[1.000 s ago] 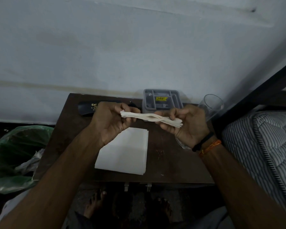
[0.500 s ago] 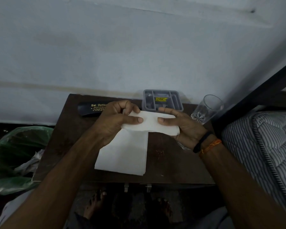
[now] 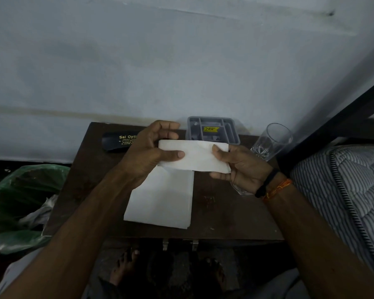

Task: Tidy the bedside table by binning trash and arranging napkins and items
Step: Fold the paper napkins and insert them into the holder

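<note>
We are looking down past our own bare feet at a small dark bedside table (image 3: 225, 214) pushed against a pale wall. Nearest to us on the table lies a flat stack of white napkins (image 3: 160, 201), squared up and seemingly already arranged.

Just above that stack, we hold one more napkin (image 3: 194, 155), folded into a long strip and lifted off the table. Our left hand (image 3: 147, 154) pinches its left end, thumb on top and fingers curled behind. Our right hand (image 3: 240, 167) grips its right end the same way, thumb pressed on the upper face. Both hands are closed on this napkin, which stretches flat between them.

To our left, beside the table, stands a bin lined with a green bag (image 3: 15, 203), with crumpled pale trash (image 3: 37, 214) inside, so some binning looks done.

Farther back, along the wall, sit a black glasses case (image 3: 115, 141) with gold lettering, a grey divided tray (image 3: 214, 130) with a yellow sticker, and a clear drinking glass (image 3: 270, 141). A second clear item peeks from under our right wrist; we cannot tell what it is.

We judge the task well along: the held napkin remains to be laid on the stack, and the back items perhaps straightened.
</note>
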`<state>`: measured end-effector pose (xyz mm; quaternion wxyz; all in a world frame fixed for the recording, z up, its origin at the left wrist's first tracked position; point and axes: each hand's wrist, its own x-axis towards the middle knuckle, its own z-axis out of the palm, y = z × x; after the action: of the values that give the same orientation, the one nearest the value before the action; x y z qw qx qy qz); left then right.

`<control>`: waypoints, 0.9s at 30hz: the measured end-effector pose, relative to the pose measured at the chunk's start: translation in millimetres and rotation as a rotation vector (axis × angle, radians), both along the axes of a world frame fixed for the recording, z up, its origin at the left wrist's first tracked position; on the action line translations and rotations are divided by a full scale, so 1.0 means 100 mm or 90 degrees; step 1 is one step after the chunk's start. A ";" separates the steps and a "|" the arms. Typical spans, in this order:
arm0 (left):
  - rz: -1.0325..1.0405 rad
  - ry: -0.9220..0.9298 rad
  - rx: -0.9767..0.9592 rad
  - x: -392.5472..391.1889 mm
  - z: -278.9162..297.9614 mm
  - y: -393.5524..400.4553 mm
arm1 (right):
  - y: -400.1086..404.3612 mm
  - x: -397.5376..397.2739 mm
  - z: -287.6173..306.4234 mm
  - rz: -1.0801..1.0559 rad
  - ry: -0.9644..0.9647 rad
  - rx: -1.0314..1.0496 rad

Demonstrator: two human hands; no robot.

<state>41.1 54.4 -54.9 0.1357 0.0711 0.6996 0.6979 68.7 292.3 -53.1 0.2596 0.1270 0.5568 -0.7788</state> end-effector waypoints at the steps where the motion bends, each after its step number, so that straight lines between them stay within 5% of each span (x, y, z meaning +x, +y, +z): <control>1: -0.002 -0.002 -0.017 -0.01 0.00 -0.01 | 0.01 0.00 0.00 0.002 0.005 0.010; 19: -0.023 -0.106 -0.049 0.01 -0.03 0.00 | -0.08 -0.04 -0.05 -0.107 0.023 0.086; 27: -0.019 -0.063 -0.132 0.01 -0.03 0.02 | -0.11 -0.01 -0.06 0.003 0.099 0.092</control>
<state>42.0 56.5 -57.9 0.1869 0.0323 0.7596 0.6221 67.8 281.0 -59.0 0.2075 0.0835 0.6300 -0.7437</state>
